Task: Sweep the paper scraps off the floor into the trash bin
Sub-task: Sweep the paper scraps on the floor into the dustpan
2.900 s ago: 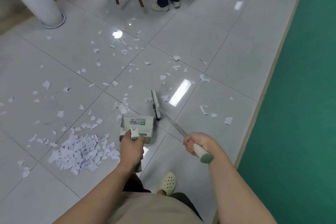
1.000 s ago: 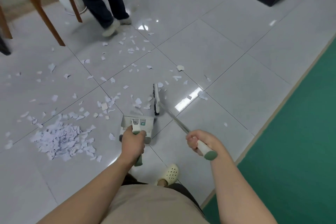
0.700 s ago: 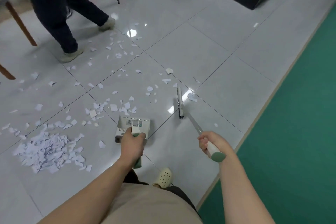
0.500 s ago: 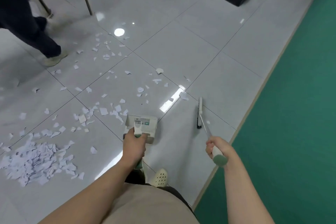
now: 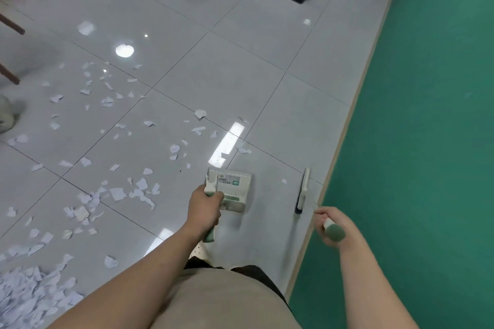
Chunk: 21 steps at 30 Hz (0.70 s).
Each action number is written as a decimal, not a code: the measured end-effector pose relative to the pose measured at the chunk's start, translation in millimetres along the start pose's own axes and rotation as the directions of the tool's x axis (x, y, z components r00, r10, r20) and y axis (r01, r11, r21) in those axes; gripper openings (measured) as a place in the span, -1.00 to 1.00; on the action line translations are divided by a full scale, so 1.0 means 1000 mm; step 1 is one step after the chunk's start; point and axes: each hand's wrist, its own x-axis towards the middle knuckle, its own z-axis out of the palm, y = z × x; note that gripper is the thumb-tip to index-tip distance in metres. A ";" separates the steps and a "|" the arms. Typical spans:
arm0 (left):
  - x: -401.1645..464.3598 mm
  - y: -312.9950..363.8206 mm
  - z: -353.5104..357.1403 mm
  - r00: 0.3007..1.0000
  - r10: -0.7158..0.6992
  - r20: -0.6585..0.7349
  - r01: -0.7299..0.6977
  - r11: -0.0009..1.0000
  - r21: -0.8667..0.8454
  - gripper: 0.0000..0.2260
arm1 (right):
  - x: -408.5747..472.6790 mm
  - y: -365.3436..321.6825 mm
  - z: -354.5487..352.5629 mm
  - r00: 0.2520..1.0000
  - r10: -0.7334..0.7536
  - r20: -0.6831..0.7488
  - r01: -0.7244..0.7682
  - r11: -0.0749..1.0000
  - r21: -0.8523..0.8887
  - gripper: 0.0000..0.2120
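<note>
Gathering step in hand: scraps not yet in the pan, trash bin not in view. Left hand (image 5: 204, 207) clamped round the dustpan (image 5: 230, 189) handle, pan just ahead of the knuckles. Right hand (image 5: 331, 223) wrapped round the broom (image 5: 303, 191) handle, head down on the tile ahead of it (hard against the green mat (image 5: 417, 141) edge). Paper scraps (image 5: 117, 192) strewn ahead and left of the left hand; heaped pile (image 5: 29, 294) far left, nearer the body. Next move, by judgement: draw the broom leftward, driving the strays toward pan or pile.
</note>
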 end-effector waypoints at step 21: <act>-0.004 0.012 0.024 0.817 -0.216 -0.535 0.085 0.962 -0.259 -0.84 | 0.054 -0.009 0.184 0.905 0.404 0.132 0.066 0.173 -0.983 -0.87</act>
